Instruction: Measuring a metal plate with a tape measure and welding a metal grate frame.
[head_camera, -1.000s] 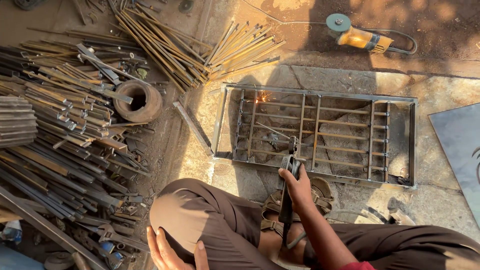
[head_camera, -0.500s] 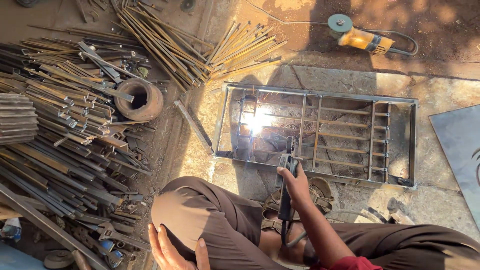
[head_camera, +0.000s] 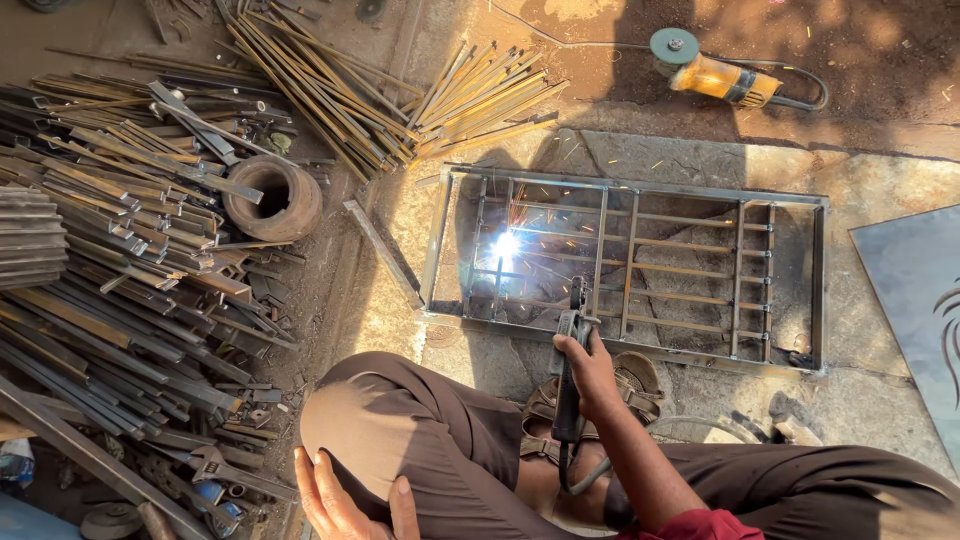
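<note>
Right hand grips a welding holder — sparks flare on the metal grille — left hand rests on a knee.

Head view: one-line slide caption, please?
Right hand holds welding holder, sparking on metal grille; left hand rests on knee.

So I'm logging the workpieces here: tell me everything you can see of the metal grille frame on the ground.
The metal grille frame is a rectangular frame of thin grey steel bars lying flat on the stone floor. Several upright bars and thinner crossbars fill it. A bright welding arc with sparks burns near its left end. The right hand holds a dark electrode holder at its near edge. Sandalled feet sit beside that edge.
</note>
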